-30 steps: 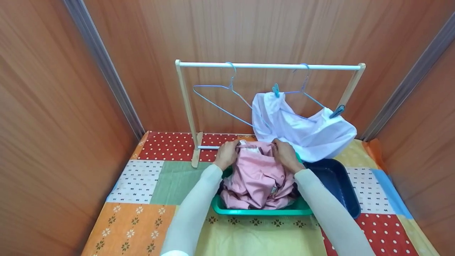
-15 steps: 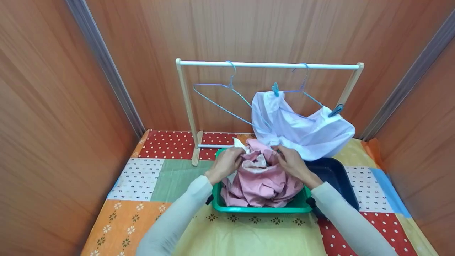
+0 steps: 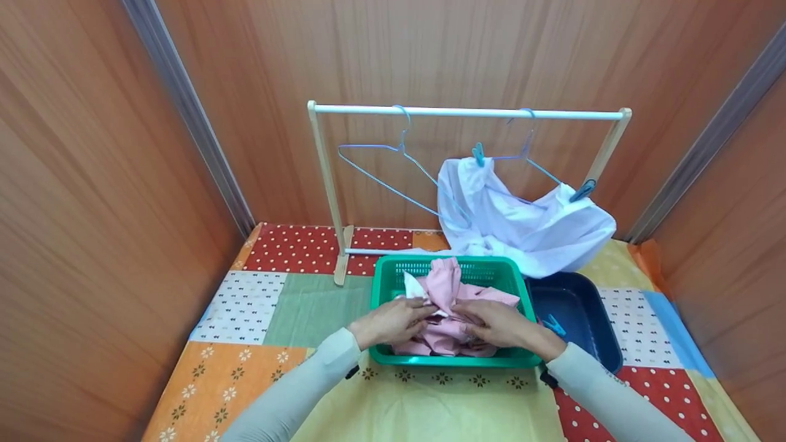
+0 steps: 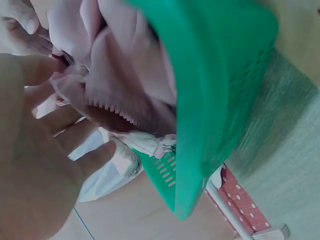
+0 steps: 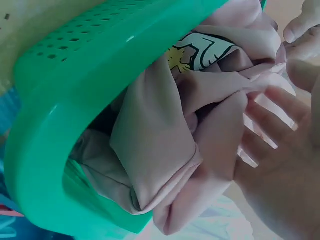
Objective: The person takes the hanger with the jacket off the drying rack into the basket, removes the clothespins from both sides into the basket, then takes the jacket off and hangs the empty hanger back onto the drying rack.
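A pink garment [image 3: 443,279] with a bold printed patch [image 5: 202,52] lies bunched in a green basket [image 3: 454,361]. My left hand [image 3: 393,320] reaches over the basket's left side, its fingertips at the bunched cloth. In the left wrist view its fingers [image 4: 95,157] are spread, with a white crumpled piece of cloth [image 4: 142,145] just beyond. From the right, my right hand [image 3: 500,322] touches the garment near the other hand's fingertips. The right wrist view shows its fingers [image 5: 270,117] fairly straight against the pink folds. A gap shows between thumb and fingers on each hand.
Behind the basket stands a clothes rack [image 3: 466,112] with a bare blue hanger [image 3: 393,187]. A white garment [image 3: 522,221] hangs clipped by two clothespins [image 3: 478,153] on another hanger. A dark blue tray [image 3: 586,313] holds a light blue clothespin [image 3: 554,325]. Wood panels surround the patchwork cloth.
Both hands have come down and nearer, from holding the pink garment up by its neck opening to touching it low in the basket. The basket's back wall and the tray's clothespin now show.
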Demonstrator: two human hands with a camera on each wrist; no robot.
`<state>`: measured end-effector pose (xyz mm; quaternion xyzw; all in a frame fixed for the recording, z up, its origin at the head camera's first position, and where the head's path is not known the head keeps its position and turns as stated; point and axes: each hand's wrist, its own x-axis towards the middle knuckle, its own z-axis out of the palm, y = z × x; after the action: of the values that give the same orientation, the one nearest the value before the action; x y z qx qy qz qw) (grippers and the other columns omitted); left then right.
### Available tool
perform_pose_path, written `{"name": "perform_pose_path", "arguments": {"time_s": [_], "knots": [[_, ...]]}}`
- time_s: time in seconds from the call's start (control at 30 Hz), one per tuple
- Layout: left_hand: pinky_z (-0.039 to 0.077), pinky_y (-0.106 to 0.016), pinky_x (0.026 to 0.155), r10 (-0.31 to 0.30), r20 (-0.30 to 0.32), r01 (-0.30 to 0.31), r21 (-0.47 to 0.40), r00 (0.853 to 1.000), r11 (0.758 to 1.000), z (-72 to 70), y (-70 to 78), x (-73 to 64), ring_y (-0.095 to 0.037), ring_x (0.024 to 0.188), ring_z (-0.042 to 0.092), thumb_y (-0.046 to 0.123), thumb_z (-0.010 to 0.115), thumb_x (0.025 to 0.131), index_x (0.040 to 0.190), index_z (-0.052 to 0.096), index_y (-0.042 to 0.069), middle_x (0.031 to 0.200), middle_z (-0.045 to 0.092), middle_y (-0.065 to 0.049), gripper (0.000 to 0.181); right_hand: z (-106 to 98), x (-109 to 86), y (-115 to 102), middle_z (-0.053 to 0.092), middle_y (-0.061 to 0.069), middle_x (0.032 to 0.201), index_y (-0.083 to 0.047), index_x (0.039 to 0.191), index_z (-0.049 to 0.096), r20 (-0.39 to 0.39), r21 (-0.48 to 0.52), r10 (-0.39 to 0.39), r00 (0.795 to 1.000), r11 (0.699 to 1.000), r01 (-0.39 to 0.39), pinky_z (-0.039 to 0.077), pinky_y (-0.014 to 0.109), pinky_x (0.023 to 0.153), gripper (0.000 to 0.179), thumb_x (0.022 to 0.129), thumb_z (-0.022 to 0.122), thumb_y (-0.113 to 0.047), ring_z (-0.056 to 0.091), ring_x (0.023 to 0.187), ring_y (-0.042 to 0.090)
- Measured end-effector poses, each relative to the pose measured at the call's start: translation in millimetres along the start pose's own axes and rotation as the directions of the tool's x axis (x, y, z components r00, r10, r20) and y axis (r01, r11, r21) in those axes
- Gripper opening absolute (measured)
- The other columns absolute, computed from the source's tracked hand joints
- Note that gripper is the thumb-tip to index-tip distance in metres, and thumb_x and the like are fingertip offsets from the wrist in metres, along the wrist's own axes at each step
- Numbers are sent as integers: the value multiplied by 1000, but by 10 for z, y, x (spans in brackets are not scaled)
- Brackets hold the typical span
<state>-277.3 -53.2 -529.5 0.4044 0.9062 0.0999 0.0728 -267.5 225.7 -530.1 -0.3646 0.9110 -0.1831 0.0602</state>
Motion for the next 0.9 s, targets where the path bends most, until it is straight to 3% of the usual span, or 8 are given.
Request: {"name": "perform_pose_path", "arguments": {"time_s": [0.1, 0.23, 0.4, 0.57, 0.63, 0.73, 0.83, 0.9], "knots": [[33, -45, 118, -51, 96, 49, 18, 994, 999, 26, 31, -10, -19, 146, 36, 42, 42, 104, 152, 37, 31, 156, 42, 2, 49, 15, 5, -28, 51, 5, 149, -18, 146, 48, 92, -40, 24, 995, 999, -20, 41, 49, 110, 47, 102, 51, -35, 48, 137, 26], [34, -44, 117, -81, 182, 73, 51, 980, 996, 42, 66, 24, -19, 147, 35, 42, 40, 105, 151, 38, 32, 156, 41, 1, 48, 16, 66, -46, 43, 5, 155, -22, 148, 45, 233, -56, 67, 970, 997, -55, 37, 50, 113, 48, 104, 45, -39, 41, 142, 28], [35, -37, 117, -105, 286, 79, 99, 952, 992, 71, 97, 118, -17, 146, 36, 36, 44, 104, 150, 42, 30, 155, 42, 2, 46, 4, 212, -48, 42, 5, 155, -22, 149, 45, 393, -67, 124, 911, 992, -106, 34, 48, 116, 49, 104, 43, -42, 39, 144, 27], [39, -34, 113, -176, 387, 152, 93, 905, 984, 92, 141, 213, -15, 137, 47, 31, 47, 102, 146, 45, 35, 152, 47, 3, 45, 15, 340, -52, 50, 1, 150, -27, 146, 48, 508, -61, 188, 841, 981, -183, 35, 46, 115, 47, 102, 46, -43, 44, 140, 23], [45, -33, 106, -188, 411, 163, 95, 892, 982, 101, 154, 243, -14, 124, 56, 28, 50, 101, 144, 49, 37, 144, 55, 3, 44, 28, 374, -54, 53, -2, 146, -31, 144, 49, 539, -53, 219, 814, 973, -226, 37, 46, 114, 45, 101, 48, -44, 46, 138, 21], [52, -31, 81, -212, 430, 187, 99, 878, 977, 113, 158, 275, -14, 95, 60, 24, 56, 97, 139, 53, 41, 117, 67, 0, 45, 55, 418, -54, 54, -3, 144, -35, 142, 52, 567, -57, 260, 781, 959, -278, 38, 47, 113, 42, 101, 49, -44, 47, 136, 21], [44, -28, 58, -250, 432, 229, 102, 866, 968, 122, 154, 286, -16, 76, 53, 22, 61, 93, 135, 57, 42, 91, 63, -1, 47, 86, 458, -61, 54, -2, 144, -36, 140, 53, 580, -66, 288, 762, 949, -309, 37, 48, 112, 41, 100, 49, -45, 46, 135, 22], [40, -28, 54, -282, 430, 266, 97, 858, 959, 126, 145, 285, -16, 73, 51, 21, 63, 91, 133, 58, 43, 86, 60, -1, 48, 109, 484, -59, 55, -1, 142, -36, 139, 54, 585, -69, 293, 756, 947, -314, 38, 47, 111, 41, 100, 49, -46, 48, 133, 20]]}}
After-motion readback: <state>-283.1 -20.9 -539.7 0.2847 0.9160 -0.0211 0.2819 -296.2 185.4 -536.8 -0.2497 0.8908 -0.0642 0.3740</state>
